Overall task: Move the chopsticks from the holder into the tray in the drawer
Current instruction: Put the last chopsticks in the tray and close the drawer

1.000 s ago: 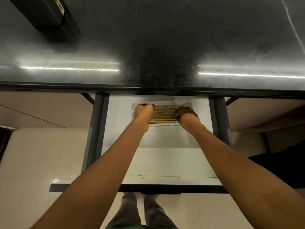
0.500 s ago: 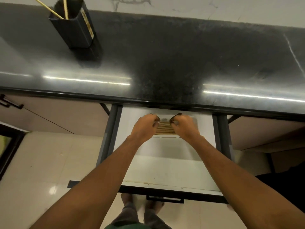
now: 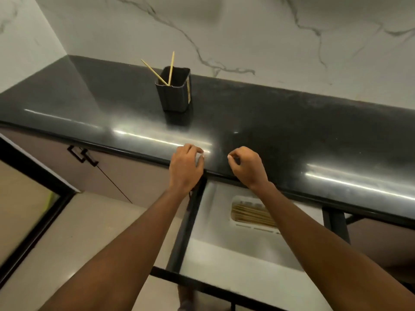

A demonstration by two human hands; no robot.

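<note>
A black square holder [image 3: 174,94] stands on the dark countertop [image 3: 292,122] with two wooden chopsticks [image 3: 171,68] leaning in it. Below the counter edge the white drawer [image 3: 224,254] is pulled out. A white tray [image 3: 241,202] at its back holds a bundle of chopsticks [image 3: 249,215], partly hidden by my right forearm. My left hand [image 3: 185,168] and my right hand [image 3: 248,168] hover over the counter's front edge, fingers loosely curled, with nothing in them.
A marble wall [image 3: 247,37] rises behind the counter. A cabinet door with a black handle [image 3: 82,154] sits left of the drawer. The drawer's dark left rail [image 3: 186,230] runs below my left hand. Pale floor tiles lie at the lower left.
Both hands have let go of the chopsticks in the tray and risen out of the drawer to the counter edge. The view has tilted up, showing the holder and wall.
</note>
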